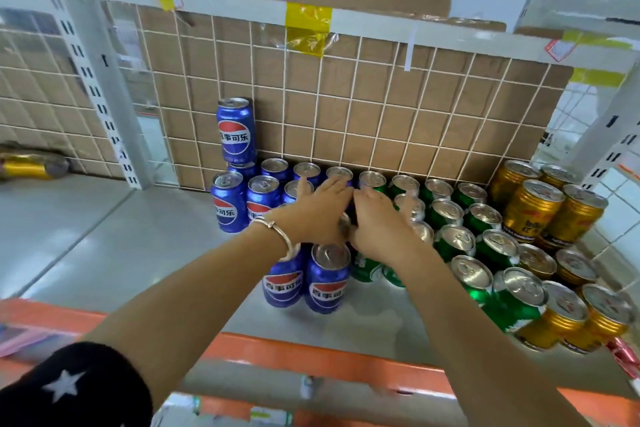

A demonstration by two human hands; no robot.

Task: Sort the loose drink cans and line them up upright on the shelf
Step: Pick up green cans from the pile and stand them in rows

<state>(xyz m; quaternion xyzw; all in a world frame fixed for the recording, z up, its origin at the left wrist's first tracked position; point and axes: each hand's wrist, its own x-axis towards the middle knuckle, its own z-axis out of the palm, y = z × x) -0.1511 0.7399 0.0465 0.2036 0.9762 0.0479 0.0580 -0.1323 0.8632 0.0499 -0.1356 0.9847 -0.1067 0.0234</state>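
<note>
Blue Pepsi cans (325, 279) stand upright in rows on the left of the white shelf (138, 246), and one blue can (236, 130) is stacked on top at the back. Green cans (455, 239) fill the middle rows and gold cans (533, 210) the right. My left hand (311, 215) lies palm down with straight fingers on the blue can tops. My right hand (377, 222) rests beside it, over the seam between blue and green cans. Its fingers bend down out of sight. A can top (344, 224) shows between the two hands.
A wire grid backed by cardboard (346, 107) closes the shelf's rear. An orange rail (311, 357) runs along the front edge. A white slotted upright (100, 97) divides off the left bay, where a gold can (27, 166) lies on its side.
</note>
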